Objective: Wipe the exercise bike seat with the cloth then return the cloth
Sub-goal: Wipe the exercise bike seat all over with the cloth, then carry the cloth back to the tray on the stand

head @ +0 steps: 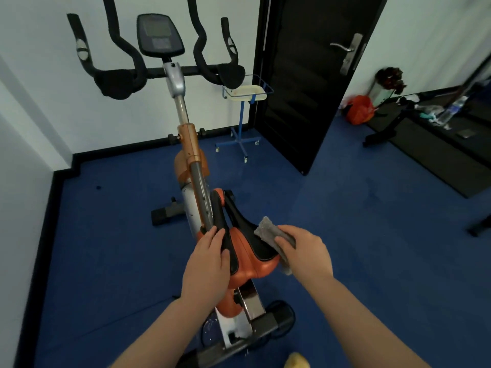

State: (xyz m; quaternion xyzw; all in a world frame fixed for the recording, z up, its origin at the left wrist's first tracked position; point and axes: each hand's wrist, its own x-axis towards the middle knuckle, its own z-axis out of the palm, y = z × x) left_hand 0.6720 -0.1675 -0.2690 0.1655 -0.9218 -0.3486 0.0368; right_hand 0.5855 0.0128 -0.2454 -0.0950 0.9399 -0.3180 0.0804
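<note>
The exercise bike's orange and black seat (248, 247) sits low in the middle of the view. My left hand (208, 264) grips the seat's left side, fingers curled over the black edge. My right hand (303, 254) holds a grey cloth (268, 231) pressed against the seat's right side. Part of the cloth hangs below my palm. The bike's handlebars (170, 71) and console (159, 34) rise ahead of me.
A small blue wheeled stand with a white tray (248, 92) stands by the wall behind the bike. A black door (313, 81) is open to the right. Dark gym equipment (435, 139) with clutter lies far right. Blue carpet covers the floor.
</note>
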